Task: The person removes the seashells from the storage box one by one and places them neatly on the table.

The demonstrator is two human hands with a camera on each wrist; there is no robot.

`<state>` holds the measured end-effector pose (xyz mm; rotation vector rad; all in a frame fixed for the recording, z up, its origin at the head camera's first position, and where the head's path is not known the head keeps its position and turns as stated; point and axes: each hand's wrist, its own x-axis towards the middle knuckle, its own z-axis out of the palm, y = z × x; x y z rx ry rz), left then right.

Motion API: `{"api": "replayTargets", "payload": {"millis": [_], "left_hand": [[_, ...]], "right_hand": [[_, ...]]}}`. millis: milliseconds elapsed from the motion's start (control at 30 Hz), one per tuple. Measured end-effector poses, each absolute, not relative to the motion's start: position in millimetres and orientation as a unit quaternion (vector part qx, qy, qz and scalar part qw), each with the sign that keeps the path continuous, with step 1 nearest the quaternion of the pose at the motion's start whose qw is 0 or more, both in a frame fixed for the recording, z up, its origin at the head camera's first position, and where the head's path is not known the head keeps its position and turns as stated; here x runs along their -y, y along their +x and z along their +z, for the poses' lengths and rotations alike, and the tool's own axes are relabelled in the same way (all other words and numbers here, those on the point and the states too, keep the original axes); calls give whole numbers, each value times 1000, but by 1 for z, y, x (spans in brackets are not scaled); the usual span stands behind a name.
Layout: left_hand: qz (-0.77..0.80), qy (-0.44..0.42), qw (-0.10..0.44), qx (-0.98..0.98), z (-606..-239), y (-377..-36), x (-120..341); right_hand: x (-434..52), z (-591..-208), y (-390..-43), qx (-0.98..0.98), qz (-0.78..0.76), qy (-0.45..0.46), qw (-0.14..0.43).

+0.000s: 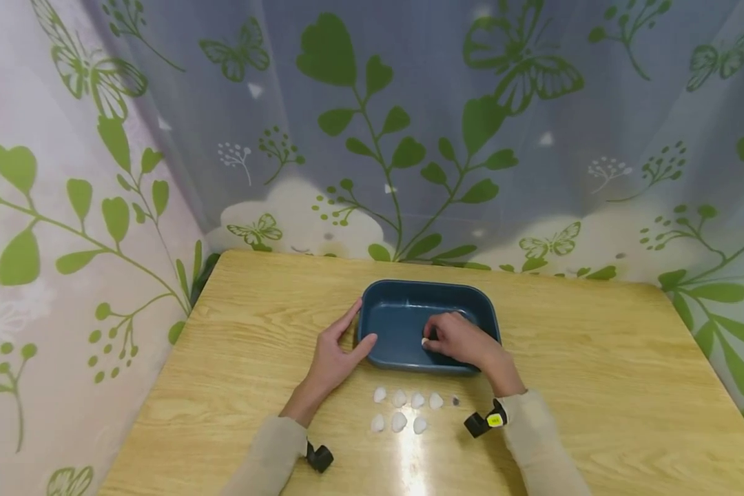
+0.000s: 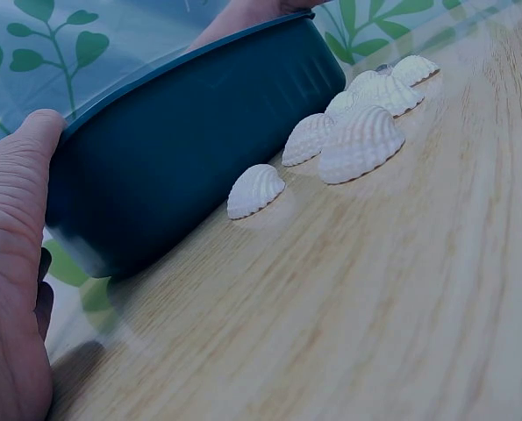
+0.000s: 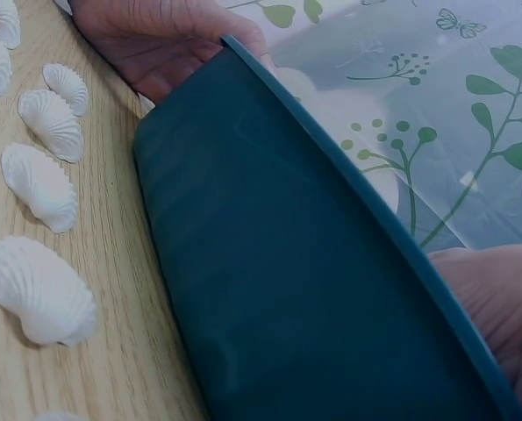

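A dark blue plastic tub (image 1: 409, 293) stands in the middle of the wooden table. My left hand (image 1: 359, 324) rests against its left end, thumb on the near corner and straight fingers along the wall; the left wrist view shows the thumb (image 2: 28, 153) at the rim of the tub (image 2: 182, 149). My right hand (image 1: 428, 339) reaches down inside the tub and pinches a small white shell (image 1: 424, 342) at its fingertips. Several white shells (image 1: 399, 421) lie in two rows on the table just in front of the tub, and show close up in both wrist views (image 2: 361, 145) (image 3: 41, 289).
A tiny dark object (image 1: 455, 399) lies at the right end of the far shell row. A leaf-and-butterfly curtain (image 1: 409, 138) closes off the table's back and sides. Bare wood (image 1: 595, 358) stretches to the right of the tub and also to the left.
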<state>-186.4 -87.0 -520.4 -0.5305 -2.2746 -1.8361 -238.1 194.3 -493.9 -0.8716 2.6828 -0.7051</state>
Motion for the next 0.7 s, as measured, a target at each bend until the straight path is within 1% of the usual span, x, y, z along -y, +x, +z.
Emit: {"api": "replayTargets", "payload": {"millis": [533, 700], "left_hand": [[-612, -182, 95, 764, -521, -185, 86], [-615, -185, 97, 761, -519, -186, 85]], "right_hand": [[-190, -493, -235, -923, -238, -280, 115], [-190, -492, -233, -932, -225, -260, 116]]}}
